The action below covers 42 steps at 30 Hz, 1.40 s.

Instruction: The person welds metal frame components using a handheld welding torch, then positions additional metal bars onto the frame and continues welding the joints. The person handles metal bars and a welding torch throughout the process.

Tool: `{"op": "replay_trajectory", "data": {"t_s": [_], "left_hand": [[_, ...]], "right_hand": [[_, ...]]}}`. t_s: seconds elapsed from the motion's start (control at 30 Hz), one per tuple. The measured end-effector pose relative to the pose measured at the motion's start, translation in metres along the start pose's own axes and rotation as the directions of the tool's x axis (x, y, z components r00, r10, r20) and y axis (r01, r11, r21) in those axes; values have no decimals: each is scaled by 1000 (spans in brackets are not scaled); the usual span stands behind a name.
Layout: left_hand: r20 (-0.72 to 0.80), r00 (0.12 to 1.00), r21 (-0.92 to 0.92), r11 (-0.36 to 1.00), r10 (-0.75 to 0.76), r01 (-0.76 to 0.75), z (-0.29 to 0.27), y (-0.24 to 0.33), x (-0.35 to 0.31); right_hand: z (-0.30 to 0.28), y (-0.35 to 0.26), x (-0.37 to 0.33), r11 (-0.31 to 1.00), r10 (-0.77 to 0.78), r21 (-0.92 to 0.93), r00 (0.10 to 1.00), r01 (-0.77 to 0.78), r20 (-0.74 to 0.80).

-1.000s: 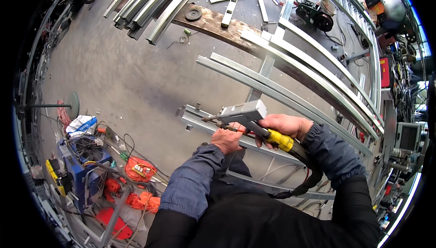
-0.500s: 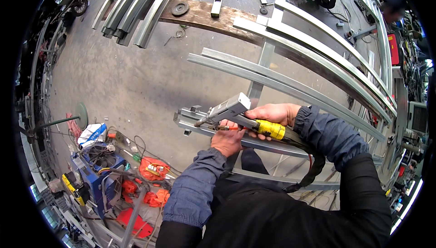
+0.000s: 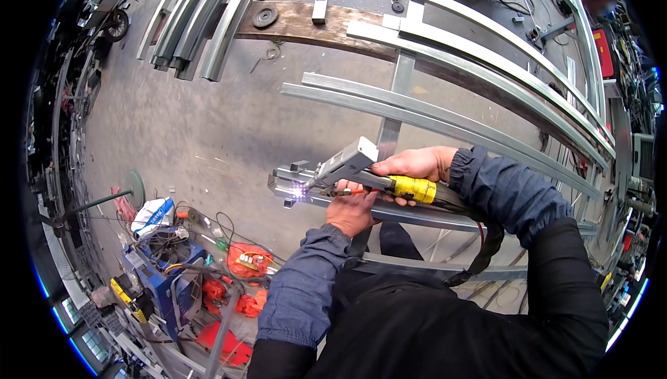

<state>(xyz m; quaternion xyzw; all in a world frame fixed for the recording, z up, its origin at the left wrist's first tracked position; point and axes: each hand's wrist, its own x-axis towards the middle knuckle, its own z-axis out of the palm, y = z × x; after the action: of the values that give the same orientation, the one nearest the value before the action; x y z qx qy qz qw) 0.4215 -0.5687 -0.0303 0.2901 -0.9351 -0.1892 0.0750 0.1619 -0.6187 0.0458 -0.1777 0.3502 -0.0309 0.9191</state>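
Note:
My right hand is wrapped round the handle of a grey handheld welding gun, whose grip is bound in yellow tape. A thick dark cable runs back from it under my right forearm. The nozzle points down and left at the end of a steel tube, where a bright violet-white spark glows. Small metal tabs stand out from this tube end. My left hand is closed under the front of the gun, by a thin red piece, low against the tube; its fingertips are partly hidden.
Several steel tubes lie beyond the work, across a crosspiece. More steel profiles rest on a wooden plank. At the lower left stand a blue machine, red bags and loose cables. A round green disc stand is left of them.
A bright spark has appeared at the gun's nozzle. Both hands keep their grip, and the gun has shifted slightly; the whole view has moved a little.

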Motion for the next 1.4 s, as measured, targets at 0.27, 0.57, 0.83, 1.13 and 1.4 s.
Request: {"op": "replay_trajectory", "data": {"t_s": [0.27, 0.57, 0.83, 1.13, 1.4], "left_hand": [[15, 1000, -17, 1000, 10, -9, 3, -2, -1], [65, 995, 32, 997, 74, -76, 13, -7, -12], [53, 988, 82, 986, 144, -148, 12, -2, -11], [37, 996, 50, 996, -81, 80, 28, 33, -23], [-57, 994, 151, 983, -94, 102, 11, 62, -8]], "right_hand": [[-3, 3, 0, 1000, 11, 1, 1000, -11, -7], [-1, 4, -5, 1000, 24, -14, 1000, -24, 0], [1, 6, -13, 998, 12, -60, 1000, -12, -3], [6, 18, -18, 993, -32, -115, 999, 27, -43], [58, 85, -115, 922, -312, 215, 947, 322, -83]]}}
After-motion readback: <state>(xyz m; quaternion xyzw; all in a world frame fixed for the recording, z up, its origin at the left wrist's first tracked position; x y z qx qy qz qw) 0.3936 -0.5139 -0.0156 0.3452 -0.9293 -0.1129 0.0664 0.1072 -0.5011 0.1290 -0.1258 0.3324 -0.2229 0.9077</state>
